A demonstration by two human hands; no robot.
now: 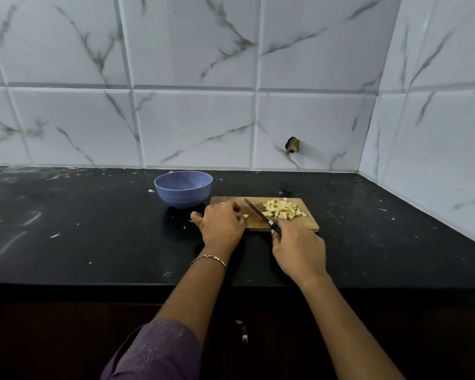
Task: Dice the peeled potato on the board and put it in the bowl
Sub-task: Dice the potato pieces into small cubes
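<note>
The left hand (222, 224) is lying palm down over the left end of the cutting board (311, 227), its forearm reaching in across the front edge of the counter (93, 229). Its fingers are bending downward with their tips hidden under the hand, and the thumb is sticking out to the left, past the board's edge. Whether those fingers are pinching anything cannot be told. A small potato piece (245, 215) is lying on the board just beside them. A thin bracelet (210, 258) is circling the left wrist, and a purple sleeve (154, 352) is covering the upper arm.

The right hand (296, 248) is reaching in over the board's near edge with its fingers wrapping tightly around the dark handle of the knife (258, 212). The blade is slanting away and to the left across the middle of the board, with its tip pointing toward the board's far edge.

The diced potato (281, 209) is sitting in a loose pale heap on the right half of the board, just beside the blade on its right side.

The blue bowl (184, 196) is standing upright on the counter just beside the board's far left corner, closer to the back edge. Only its far inner wall is showing, so what is lying at the bottom cannot be told.

The board itself is resting about midway between the counter's back and front edges. Pale scraps and smears are dotting the dark surface, mostly toward the left.
</note>
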